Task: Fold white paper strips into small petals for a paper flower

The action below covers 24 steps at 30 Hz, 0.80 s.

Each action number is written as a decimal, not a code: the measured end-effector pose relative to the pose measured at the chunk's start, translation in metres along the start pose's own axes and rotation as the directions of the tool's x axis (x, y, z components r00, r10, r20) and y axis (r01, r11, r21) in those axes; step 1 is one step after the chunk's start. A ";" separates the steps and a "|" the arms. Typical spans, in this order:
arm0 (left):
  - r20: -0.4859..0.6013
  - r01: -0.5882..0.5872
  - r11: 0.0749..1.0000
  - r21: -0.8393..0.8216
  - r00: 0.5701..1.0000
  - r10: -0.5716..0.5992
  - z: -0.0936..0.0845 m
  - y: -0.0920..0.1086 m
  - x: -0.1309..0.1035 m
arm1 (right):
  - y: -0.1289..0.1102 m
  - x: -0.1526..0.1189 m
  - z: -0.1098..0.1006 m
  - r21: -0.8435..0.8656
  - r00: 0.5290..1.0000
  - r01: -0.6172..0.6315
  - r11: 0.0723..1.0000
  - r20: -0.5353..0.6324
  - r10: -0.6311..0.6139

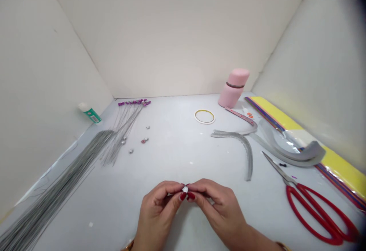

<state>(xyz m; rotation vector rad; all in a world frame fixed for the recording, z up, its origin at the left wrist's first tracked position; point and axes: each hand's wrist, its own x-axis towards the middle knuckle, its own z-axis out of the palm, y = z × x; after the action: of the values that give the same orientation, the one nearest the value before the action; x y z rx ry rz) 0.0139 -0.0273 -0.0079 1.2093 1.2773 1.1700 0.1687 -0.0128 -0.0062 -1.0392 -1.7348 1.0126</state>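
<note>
Close to the front of the table, my left hand [159, 211] and my right hand [217, 210] meet fingertip to fingertip. Between their thumbs and forefingers is a tiny silvery-white folded paper star [185, 189], pinched from both sides and partly covered by the nails. Similar small silver stars [130, 151] lie to the left on the table, one beside a small red-centred piece [143, 141]. Right of my hands rests a curved bundle of grey paper strips [243, 148].
Left: a long bundle of grey wires [65, 182], purple-tipped stems [134, 103] and a white-green glue bottle [90, 113]. Right: red-handled scissors [311, 205], a looped grey strip bundle [300, 159], yellow-topped coloured sheets [286, 117], a pink flask [233, 88]. A tape roll [204, 122] lies mid-table.
</note>
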 end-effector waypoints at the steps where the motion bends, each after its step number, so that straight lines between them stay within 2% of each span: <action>1: 0.000 -0.022 1.000 0.020 1.000 0.022 -0.001 0.001 0.000 | 0.000 0.000 0.000 0.003 1.000 0.001 1.000 0.000 -0.001; 9: 0.075 0.001 1.000 -0.018 0.997 0.000 -0.005 0.005 0.002 | 0.001 0.005 -0.003 0.069 0.998 -0.023 0.997 0.054 0.019; 14: 0.146 0.110 0.990 -0.085 0.984 -0.097 -0.006 0.006 0.006 | -0.001 0.008 -0.006 0.138 0.978 -0.182 0.974 0.127 0.165; 16: 0.161 0.164 0.980 -0.113 0.976 -0.145 -0.005 0.007 0.007 | -0.001 0.008 -0.005 0.134 0.974 -0.198 0.971 0.137 0.180; 20: 0.131 0.211 0.961 -0.180 0.973 -0.189 0.000 0.007 0.003 | -0.002 0.005 -0.002 0.025 0.993 -0.059 0.998 0.101 0.056; 24: 0.067 0.153 0.967 -0.204 0.988 -0.142 0.005 0.006 -0.004 | -0.003 0.000 0.002 -0.097 0.994 0.092 0.991 0.073 -0.085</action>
<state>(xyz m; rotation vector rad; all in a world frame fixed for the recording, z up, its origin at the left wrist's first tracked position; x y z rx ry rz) 0.0190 -0.0314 -0.0022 0.9686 1.1535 1.1256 0.1667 -0.0137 -0.0043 -0.9903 -1.8875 0.9226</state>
